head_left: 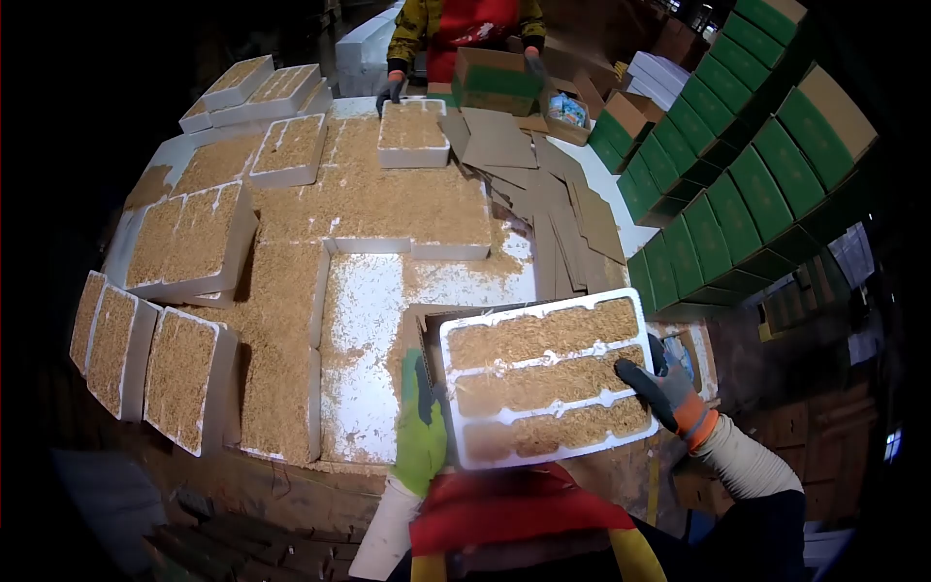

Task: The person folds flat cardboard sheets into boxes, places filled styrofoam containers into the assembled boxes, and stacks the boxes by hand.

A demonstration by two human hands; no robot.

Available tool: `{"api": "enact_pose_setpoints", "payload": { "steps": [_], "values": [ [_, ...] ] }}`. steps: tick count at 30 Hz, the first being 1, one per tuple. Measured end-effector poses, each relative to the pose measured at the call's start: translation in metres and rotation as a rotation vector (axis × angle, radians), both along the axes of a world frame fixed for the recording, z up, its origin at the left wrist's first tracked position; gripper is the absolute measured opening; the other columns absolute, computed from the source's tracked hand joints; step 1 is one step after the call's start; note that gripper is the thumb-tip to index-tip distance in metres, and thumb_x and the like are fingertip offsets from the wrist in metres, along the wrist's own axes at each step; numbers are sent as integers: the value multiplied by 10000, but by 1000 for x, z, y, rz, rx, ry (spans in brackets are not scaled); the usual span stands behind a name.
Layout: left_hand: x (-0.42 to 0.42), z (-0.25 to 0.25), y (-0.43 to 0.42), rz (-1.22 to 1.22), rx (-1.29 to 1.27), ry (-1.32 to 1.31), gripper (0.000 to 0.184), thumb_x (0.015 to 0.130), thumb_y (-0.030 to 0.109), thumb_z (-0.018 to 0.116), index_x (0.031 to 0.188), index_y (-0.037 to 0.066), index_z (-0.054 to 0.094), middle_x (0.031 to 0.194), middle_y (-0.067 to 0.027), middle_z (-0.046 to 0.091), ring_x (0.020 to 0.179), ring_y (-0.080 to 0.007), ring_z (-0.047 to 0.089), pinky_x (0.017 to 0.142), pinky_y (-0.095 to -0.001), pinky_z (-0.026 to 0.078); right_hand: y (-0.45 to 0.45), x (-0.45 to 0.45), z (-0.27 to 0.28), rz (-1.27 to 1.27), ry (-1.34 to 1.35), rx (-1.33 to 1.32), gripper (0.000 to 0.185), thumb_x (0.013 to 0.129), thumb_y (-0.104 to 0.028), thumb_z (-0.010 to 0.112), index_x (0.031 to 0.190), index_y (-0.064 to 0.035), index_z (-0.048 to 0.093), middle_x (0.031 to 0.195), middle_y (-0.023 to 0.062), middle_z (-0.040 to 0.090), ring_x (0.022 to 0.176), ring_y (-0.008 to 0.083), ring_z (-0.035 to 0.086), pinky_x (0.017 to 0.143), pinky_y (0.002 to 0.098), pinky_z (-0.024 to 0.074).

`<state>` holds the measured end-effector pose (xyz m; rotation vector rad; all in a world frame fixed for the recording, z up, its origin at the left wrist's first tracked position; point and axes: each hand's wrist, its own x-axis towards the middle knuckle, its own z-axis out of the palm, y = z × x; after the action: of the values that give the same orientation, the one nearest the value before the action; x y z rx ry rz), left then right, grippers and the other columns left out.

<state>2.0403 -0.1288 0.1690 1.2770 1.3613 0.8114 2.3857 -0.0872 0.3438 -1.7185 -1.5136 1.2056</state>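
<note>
A white foam tray (550,381) with three long rows of tan, shaving-like filling is tilted in front of me. My right hand (669,390), in a dark glove with an orange cuff, grips its right edge, thumb over the rim. Beneath the tray is an open cardboard box (417,322), mostly hidden by it. Against the box's left side is my left hand (421,432) in a bright green glove with dark fingers, holding the box wall; its fingers are partly hidden.
Similar filled trays (189,238) cover the table's left and far side, some stacked. Flat cardboard pieces (572,228) lie at right, beside rows of green boxes (718,228). Across the table, a co-worker's gloved hand (391,87) touches a tray (414,131); an open box (497,82) stands near.
</note>
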Motion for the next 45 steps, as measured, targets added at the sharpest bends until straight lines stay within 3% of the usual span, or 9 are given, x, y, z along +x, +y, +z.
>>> {"api": "enact_pose_setpoints", "payload": {
  "steps": [5,10,17,24,27,31,39,42,45],
  "values": [
    [18,-23,-5,220,899,580,251,1013,86,469,1209,-43,556,817,-187,582,699,-346,568,633,-419,455,33,-23,-30,207,-508,-22,817,914,-659,557,1420,-26,460,1169,295,649,1084,437,628,938,459,486],
    [-8,68,5,-138,281,390,500,991,199,530,1441,-4,451,1004,-289,658,819,-412,659,708,-463,507,74,-20,-119,578,-977,-148,670,946,-612,512,868,20,720,947,182,732,855,399,695,812,456,527],
    [57,164,135,-82,815,662,477,920,306,677,1256,-25,613,1241,-236,642,1065,-346,657,918,-408,517,52,-70,-120,714,-1066,47,241,883,-146,622,1096,-105,728,1056,61,727,993,236,699,669,403,554],
    [186,-37,357,-355,-508,383,934,820,557,735,1550,137,330,1332,-168,567,921,-299,644,638,-497,548,0,23,-66,104,-184,884,226,904,-326,698,906,-106,649,697,65,587,609,254,614,572,407,497],
    [202,-110,385,-365,-674,-62,374,913,360,680,1191,114,630,1082,-109,680,776,-232,668,601,-389,548,-7,136,-93,-285,-178,754,172,852,-167,706,1001,-80,706,775,129,680,654,288,654,648,371,525],
    [198,-82,366,-208,-449,-132,159,907,71,627,1063,75,657,802,-59,678,626,-210,646,575,-338,548,1,265,-173,-701,-746,230,245,864,-189,734,1057,-47,682,1032,156,683,917,317,672,837,372,551],
    [41,31,359,39,319,-272,298,954,57,541,1238,-8,602,1028,-84,686,850,-194,678,737,-304,568,13,296,-207,-612,-1066,401,62,787,-162,702,842,-150,727,935,57,633,881,277,571,787,416,499],
    [62,147,243,5,989,566,404,844,-23,645,1246,-16,604,1120,-137,628,945,-245,632,829,-321,513,15,228,-122,-509,-794,599,190,791,-170,735,921,-36,702,1088,128,646,981,326,604,885,411,497],
    [76,192,135,-374,1346,1211,363,759,97,669,1121,131,673,949,-57,618,729,-244,578,576,-373,455,18,100,-98,-217,-227,741,395,764,-88,733,1134,-2,621,1149,142,626,1028,332,600,935,428,479]
  ]
}}
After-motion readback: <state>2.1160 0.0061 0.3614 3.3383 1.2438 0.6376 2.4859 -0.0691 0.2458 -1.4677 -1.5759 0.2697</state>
